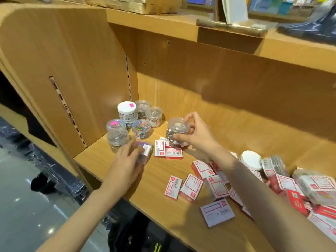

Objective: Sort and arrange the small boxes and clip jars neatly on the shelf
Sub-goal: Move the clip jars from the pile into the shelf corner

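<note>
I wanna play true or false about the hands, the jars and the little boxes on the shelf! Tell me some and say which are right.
1. The right hand holds a clear jar of silver clips. True.
2. The white-lidded jar in the back corner stands alone. False: it stands in a group of jars.
3. The left hand holds a small jar. True.
4. Every red-and-white box is stacked neatly. False: many lie scattered on the shelf.
5. One jar in the group holds colourful clips. True.
</note>
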### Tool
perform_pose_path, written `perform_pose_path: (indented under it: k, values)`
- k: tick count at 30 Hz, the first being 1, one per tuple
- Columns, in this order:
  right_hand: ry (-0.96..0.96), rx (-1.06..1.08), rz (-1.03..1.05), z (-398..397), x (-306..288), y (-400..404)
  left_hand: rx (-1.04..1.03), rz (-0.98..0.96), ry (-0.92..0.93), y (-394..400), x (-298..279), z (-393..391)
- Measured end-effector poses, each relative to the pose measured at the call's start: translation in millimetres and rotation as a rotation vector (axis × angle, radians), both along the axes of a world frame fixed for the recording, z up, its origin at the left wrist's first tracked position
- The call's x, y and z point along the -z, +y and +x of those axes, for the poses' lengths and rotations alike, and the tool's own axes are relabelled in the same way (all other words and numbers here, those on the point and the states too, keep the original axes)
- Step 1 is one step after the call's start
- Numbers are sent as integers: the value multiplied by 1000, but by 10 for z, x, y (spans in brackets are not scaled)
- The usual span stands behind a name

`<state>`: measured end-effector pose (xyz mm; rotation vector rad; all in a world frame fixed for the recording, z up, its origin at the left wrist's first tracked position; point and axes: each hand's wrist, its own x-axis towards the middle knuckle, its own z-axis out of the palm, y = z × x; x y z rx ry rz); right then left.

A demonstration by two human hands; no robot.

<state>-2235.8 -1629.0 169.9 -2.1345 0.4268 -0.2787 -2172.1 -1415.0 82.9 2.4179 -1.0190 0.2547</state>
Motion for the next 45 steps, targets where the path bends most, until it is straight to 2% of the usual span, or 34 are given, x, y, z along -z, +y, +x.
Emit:
perform_pose_path:
  k: [4, 11, 17, 23, 24, 26, 28, 31, 34, 37, 41, 45]
  values:
    - [-34, -2, -13, 372, 117, 197, 1, -33, -150, 34, -61, 9]
    - [-52, -171, -178, 893, 162, 648, -86, 31, -149, 262, -134, 169]
    - [-83, 5, -113, 634, 131, 446, -44, -12, -140, 257, -176, 217]
    - [-56, 324, -146, -376, 159, -244, 145, -93, -101, -228, -206, 93]
    - [-26, 383, -215, -578, 134, -347, 191, -90, -93, -325, -208, 49]
    - [63, 521, -493, -981, 84, -552, 288, -105, -71, -516, -199, -47]
    - [266, 619, -743, -1323, 20, -703, 361, -127, -16, -682, -183, -151]
    - [627, 616, -712, -1497, -53, -871, 437, -128, 81, -866, -156, -261]
    - [759, 576, -634, -1463, -20, -997, 481, -112, 118, -992, -150, -315]
    - [610, 605, -595, -1480, 33, -1032, 497, -93, 142, -1131, -201, -339]
    - [230, 607, -394, -1628, -159, -1002, 556, -96, 189, -1436, -320, -452]
    - [79, 631, -450, -1924, -398, -972, 618, -16, 206, -1965, -399, -658]
